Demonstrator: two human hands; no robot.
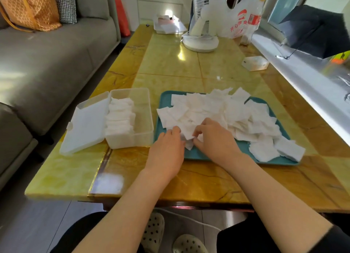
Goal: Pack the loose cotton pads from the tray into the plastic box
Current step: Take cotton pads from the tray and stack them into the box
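Loose cotton pads (217, 108) lie heaped across the teal tray (208, 155) on the surface (170, 63). The left hand (166, 146) and right hand (214, 137) meet at the heap's near-left edge, fingers curled, pinching a few pads between them. The plastic box (144, 120) stands just left of the tray with its lid (85, 127) open and its left half filled.

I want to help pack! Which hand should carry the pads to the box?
Probably the left hand: it is nearer the plastic box; the right hand would have to reach across it. Both grip cotton pads.
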